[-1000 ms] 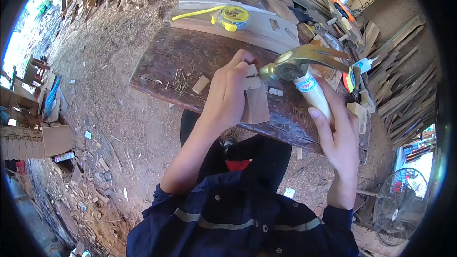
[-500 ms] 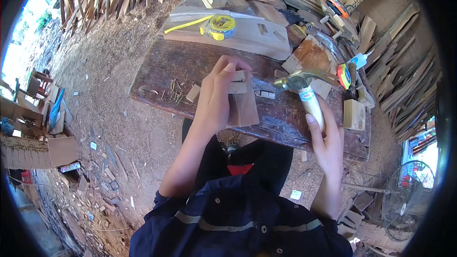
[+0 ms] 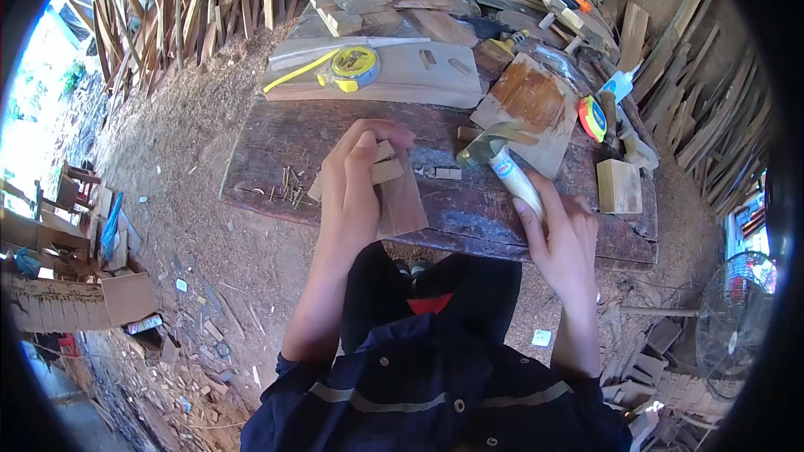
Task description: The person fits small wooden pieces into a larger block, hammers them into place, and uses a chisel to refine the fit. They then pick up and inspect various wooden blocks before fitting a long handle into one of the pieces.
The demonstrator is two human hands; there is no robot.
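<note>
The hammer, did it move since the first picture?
Yes. Judged against the red-and-yellow tape measure, the hammer went left and down in the view; they overlapped at first, and now there's a gap.

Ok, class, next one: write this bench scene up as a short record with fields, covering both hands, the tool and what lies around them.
Left hand: curled around a wooden piece
Right hand: gripping a hammer by its handle
Hammer head: right of the wooden piece, not touching it
Nails: loose pile, left of the left hand
Yellow tape measure: on a pale board, blade partly out
Wooden block: near the table's right end
</note>
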